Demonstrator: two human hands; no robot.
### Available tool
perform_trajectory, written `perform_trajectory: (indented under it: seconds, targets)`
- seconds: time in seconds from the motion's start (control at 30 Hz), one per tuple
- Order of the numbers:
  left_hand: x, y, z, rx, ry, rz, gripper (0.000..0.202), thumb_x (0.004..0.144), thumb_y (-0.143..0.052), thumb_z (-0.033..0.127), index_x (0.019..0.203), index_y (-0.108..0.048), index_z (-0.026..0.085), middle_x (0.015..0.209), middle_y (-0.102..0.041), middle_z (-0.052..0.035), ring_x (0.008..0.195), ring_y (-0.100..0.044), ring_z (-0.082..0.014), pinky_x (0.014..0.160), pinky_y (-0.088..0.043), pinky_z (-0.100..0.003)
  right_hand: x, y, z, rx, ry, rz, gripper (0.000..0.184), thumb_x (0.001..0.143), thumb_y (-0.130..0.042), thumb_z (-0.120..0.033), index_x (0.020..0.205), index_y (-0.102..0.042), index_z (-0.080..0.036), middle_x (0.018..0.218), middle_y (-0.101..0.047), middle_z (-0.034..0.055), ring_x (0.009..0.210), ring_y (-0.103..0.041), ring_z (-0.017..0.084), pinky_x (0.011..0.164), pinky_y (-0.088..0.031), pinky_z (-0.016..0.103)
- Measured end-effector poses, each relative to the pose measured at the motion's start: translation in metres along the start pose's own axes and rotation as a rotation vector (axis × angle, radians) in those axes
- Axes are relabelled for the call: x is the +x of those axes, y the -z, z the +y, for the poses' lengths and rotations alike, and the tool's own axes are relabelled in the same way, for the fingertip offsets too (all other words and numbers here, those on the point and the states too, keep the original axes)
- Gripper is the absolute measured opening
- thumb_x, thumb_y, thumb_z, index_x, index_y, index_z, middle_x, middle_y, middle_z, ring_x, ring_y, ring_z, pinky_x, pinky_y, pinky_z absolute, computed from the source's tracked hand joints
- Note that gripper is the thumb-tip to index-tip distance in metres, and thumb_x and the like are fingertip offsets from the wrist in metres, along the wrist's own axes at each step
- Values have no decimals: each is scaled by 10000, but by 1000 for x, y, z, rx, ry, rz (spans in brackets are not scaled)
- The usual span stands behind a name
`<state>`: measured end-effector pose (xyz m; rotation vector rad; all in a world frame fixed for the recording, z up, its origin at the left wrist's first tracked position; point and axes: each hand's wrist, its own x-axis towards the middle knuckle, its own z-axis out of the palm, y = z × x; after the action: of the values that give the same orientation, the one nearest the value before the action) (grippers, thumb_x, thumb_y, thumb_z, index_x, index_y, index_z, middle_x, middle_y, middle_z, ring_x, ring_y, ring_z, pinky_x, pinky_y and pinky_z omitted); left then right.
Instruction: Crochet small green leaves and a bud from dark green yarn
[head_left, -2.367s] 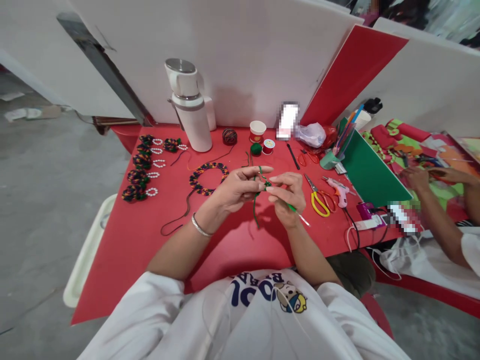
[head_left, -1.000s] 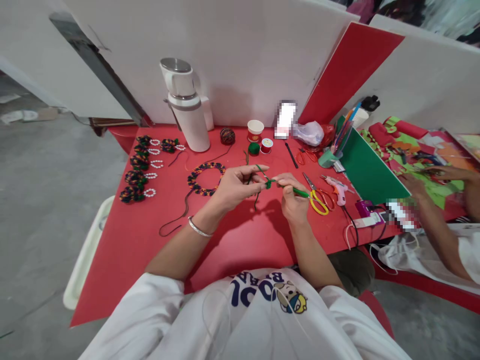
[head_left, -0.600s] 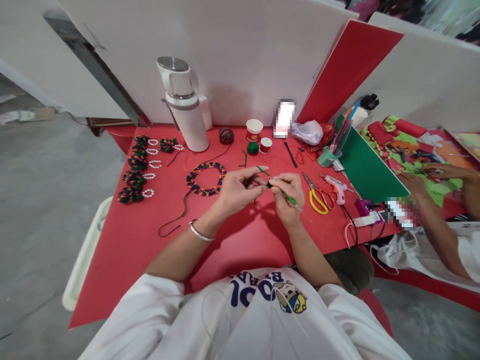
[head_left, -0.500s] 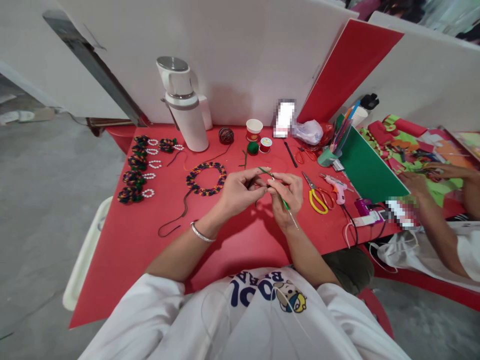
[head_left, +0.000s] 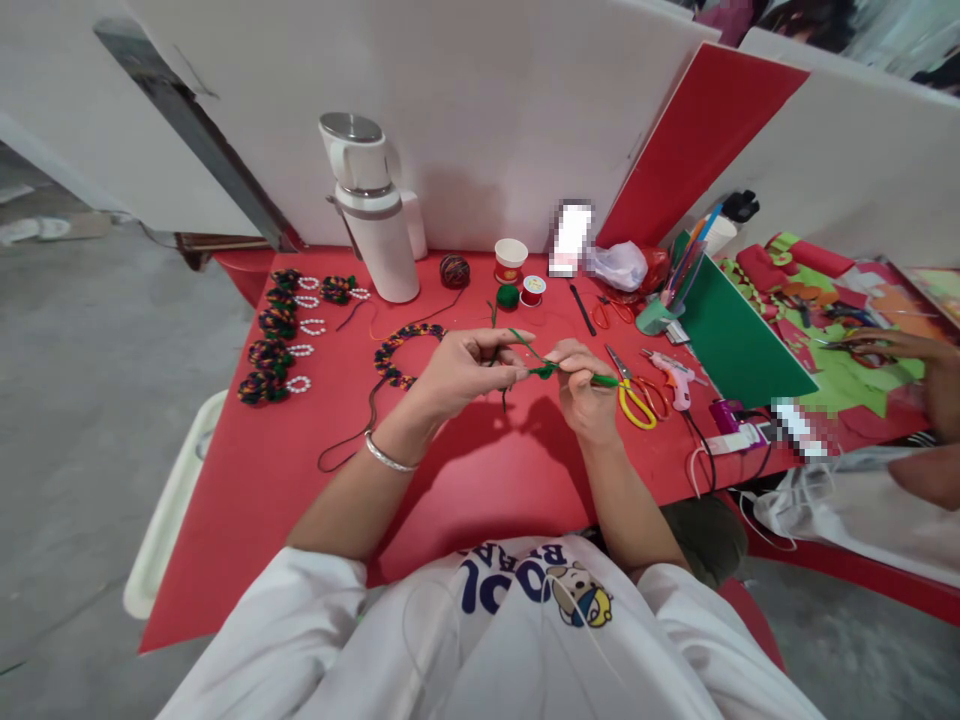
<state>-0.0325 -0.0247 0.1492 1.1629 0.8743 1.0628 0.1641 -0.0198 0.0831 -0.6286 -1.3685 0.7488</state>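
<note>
My right hand (head_left: 589, 392) is closed on a crochet hook (head_left: 604, 381) with a green handle, its shaft pointing left. A small piece of green yarn (head_left: 546, 370) stretches between the hook and my left hand (head_left: 471, 372). The left fingers pinch that yarn, and a strand runs over the raised left forefinger. Behind my hands lies a green yarn ball (head_left: 508, 296). A multicoloured crocheted ring (head_left: 409, 335), partly covered by my left hand, rests on the table with a dark cord trailing from it.
Beaded crocheted pieces (head_left: 271, 322) line the table's left side. A white thermos (head_left: 379, 240), a paper cup (head_left: 511, 258) and a thread spool (head_left: 533, 289) stand at the back. Scissors (head_left: 634, 400) and a pink glue gun (head_left: 674, 377) lie right. Beyond the green divider (head_left: 739, 330), a co-worker's hand (head_left: 892, 348) holds scissors.
My hands have moved apart, showing the green yarn between them. The hook has turned from slanting down toward me to lying nearly level. The co-worker's arms have shifted.
</note>
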Motion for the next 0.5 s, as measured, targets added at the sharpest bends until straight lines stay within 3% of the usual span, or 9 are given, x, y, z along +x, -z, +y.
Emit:
perform_trajectory:
  seconds: [0.23,0.5]
  targets:
    - [-1,3,4,29,-7,-7,437,669,-859,150,1101,-824,101,690,-717,-23,573,-590,-93,543,-464,-219,18,23,-10,83,-25,-256,185,955,-713,-522,981,-830,-380,964,-836,11,916,-745,228,853,-613,462]
    - [1,4,3,42,-43,20,426,650,-856,143,1072,-827,96,681,-722,-24,589,-609,-103,564,-486,-222,24,28,-22,0,-88,-326,221,938,-730,-532,936,-835,-337,1006,-861,27,931,-772,242,902,-608,496]
